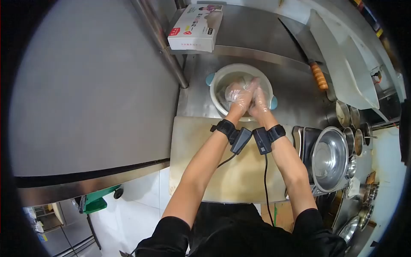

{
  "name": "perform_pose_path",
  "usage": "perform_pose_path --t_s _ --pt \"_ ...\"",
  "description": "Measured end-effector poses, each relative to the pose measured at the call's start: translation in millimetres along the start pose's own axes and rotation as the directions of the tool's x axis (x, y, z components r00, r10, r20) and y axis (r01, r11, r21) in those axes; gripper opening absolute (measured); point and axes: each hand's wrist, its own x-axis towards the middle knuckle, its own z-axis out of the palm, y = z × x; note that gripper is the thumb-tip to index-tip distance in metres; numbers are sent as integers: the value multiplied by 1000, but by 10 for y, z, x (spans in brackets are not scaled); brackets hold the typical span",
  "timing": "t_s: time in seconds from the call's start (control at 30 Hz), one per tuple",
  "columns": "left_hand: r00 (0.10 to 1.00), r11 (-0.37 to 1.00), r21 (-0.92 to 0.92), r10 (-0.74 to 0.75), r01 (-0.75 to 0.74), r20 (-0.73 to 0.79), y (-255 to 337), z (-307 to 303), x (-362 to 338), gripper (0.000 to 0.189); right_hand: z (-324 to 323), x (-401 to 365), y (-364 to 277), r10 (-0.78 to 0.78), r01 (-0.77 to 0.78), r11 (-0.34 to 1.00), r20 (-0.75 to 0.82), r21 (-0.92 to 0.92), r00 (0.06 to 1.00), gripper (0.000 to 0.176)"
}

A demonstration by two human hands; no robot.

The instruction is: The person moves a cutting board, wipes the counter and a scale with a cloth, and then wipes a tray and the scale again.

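We cannot tell whether left grip (238,95) or right grip (259,99) pinches anything; the surrounding basin (241,67), probably slippery, suits holding by its handles (274,102).

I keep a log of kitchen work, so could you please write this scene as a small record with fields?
Left hand: in a clear glove, inside the white basin
Right hand: also gloved, against or very near the left
Held item: cannot tell
Nearer the person: pale board
Shelf beyond: printed box, knife with wooden handle
Right side: shiny metal bowl
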Motion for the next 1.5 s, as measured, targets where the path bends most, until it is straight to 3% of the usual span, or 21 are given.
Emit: perform_pose_path --t_s 0.07,0.17,0.3,0.37,0.47,0.5,0.57,0.7,0.77,1.07,1.2,1.27,1.3,1.37,1.4,1.43,1.5 --pt "991 995 10 102 -101 -86 -76 39 11 65 47 -31 23 -87 86 996 5 37 996 53" --pt "978 992 58 124 -116 -167 -202 66 41 63 3 91 133 -164 164 987 8 1 986 52" --pt "977 987 111 133 -116 -166 -190 47 29 60 26 22 97 -186 187 979 12 -79 982 51" --pt "974 980 145 161 -139 -156 -164 39 21 56 -99 178 149 -290 278 930 -17 -242 957 50" --pt "976 980 111 179 -166 -121 -181 32 35 52 -39 77 106 -347 274 873 -118 -404 931 50" --pt "976 980 111 180 -167 -122 -144 16 19 52 -73 130 117 -347 275 873 -117 -404 931 50" --pt "982 977 147 167 -153 -93 -76 -19 -28 52 -137 234 138 -494 401 757 -51 -515 868 50" --pt "979 969 174 189 -173 -76 13 -55 -87 55 -48 50 30 -513 377 681 -42 -627 857 52" --pt "966 962 181 226 -202 -122 14 -52 -92 58 -65 82 30 -626 366 463 -5 -807 780 55" --pt "988 977 204 90 -62 -128 41 -83 -94 61 -52 53 -20 -642 293 294 39 -910 766 62" --pt "956 965 228 184 -132 -227 -231 -16 33 64 -26 6 -14 -620 306 345 29 -887 784 69" --pt "988 958 282 -15 59 -156 -297 -59 92 70 -93 79 -2 -487 377 428 141 -821 862 67" --pt "988 958 280 -13 57 -155 -309 -71 86 70 -110 95 -19 -489 378 426 142 -822 860 67" --pt "948 993 55 -83 105 -308 -334 -100 72 78 -154 123 -50 -329 346 671 155 -656 932 76" --pt "936 975 -48 -222 217 -272 -296 -156 82 84 -152 57 -107 -329 347 671 156 -655 931 76" --pt "936 975 -49 -221 216 -272 -395 -159 148 84 -119 -87 -210 -202 282 780 203 -558 958 77" --pt "945 799 -542 -325 261 -24 -511 -185 196 86 -37 -356 -374 -2 109 883 229 -456 973 83"
